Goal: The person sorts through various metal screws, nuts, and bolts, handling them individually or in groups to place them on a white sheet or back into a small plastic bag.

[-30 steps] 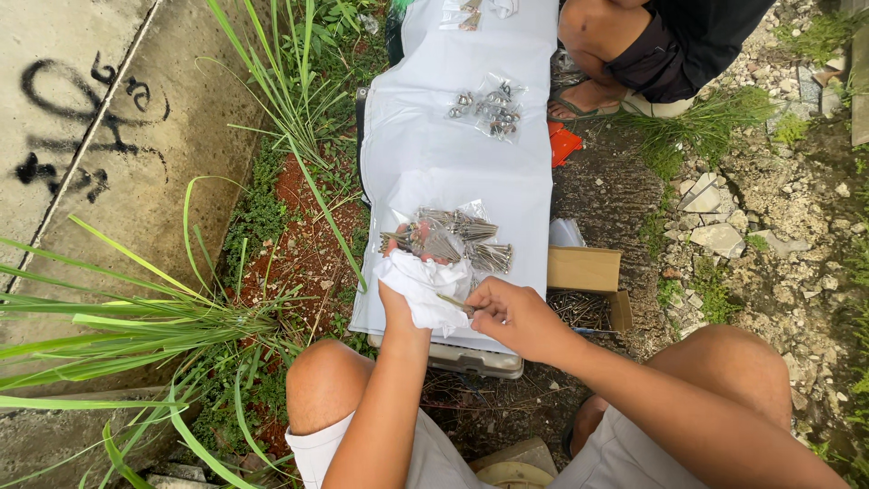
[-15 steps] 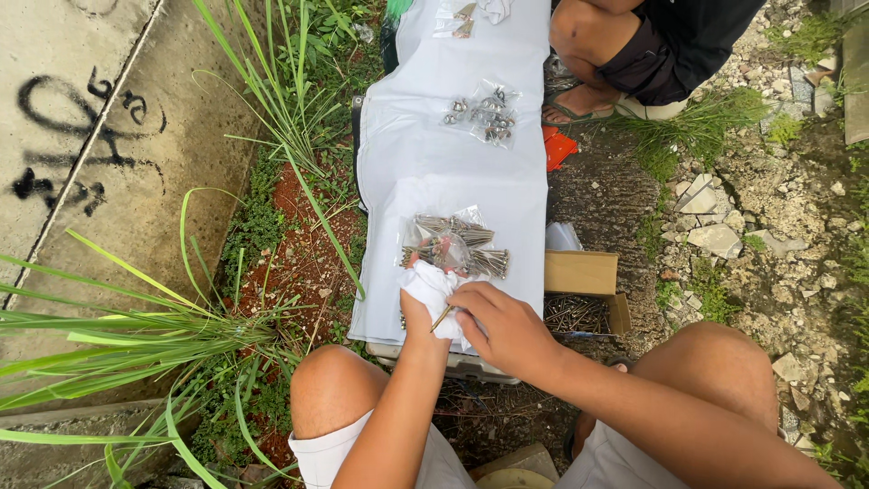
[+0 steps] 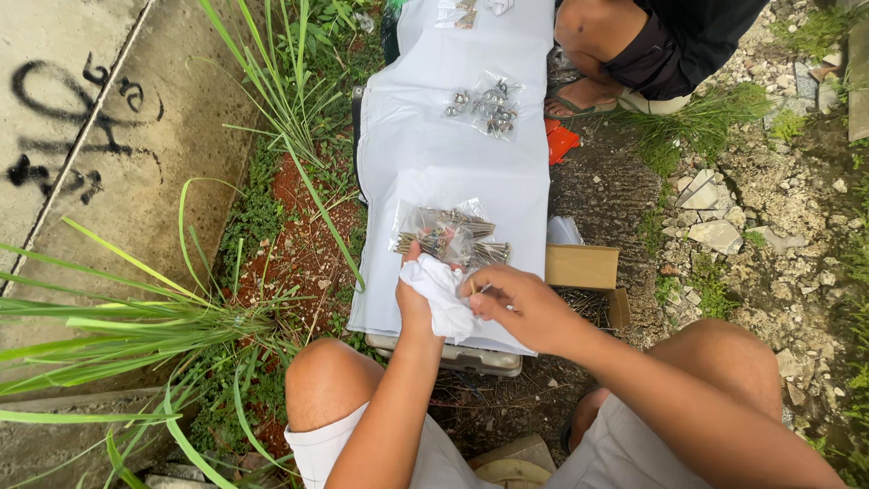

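White cloth [image 3: 444, 297] sat bunched at the near edge of the white sheet [image 3: 453, 154], clamped in the left hand [image 3: 415, 299]. Right hand [image 3: 520, 308] pinched a thin rod against it. Bag of long screws [image 3: 450, 237] lay at 12 o'clock; cardboard box [image 3: 581, 267] at 3 o'clock.

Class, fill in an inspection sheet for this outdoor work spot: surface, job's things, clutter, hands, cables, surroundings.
Surface: white sheet spread over a low case on the ground.
Job's things: white cloth held in the left hand; a thin metal piece, too small to tell, pinched by the right hand; clear bag of long screws just beyond.
Clutter: bag of nuts; cardboard box; orange scrap.
Hands: both bare, closed, meeting at the cloth.
Cables: nothing seen.
Surroundings: grass, concrete slab with black paint marks, rubble, another person crouching at the far end.
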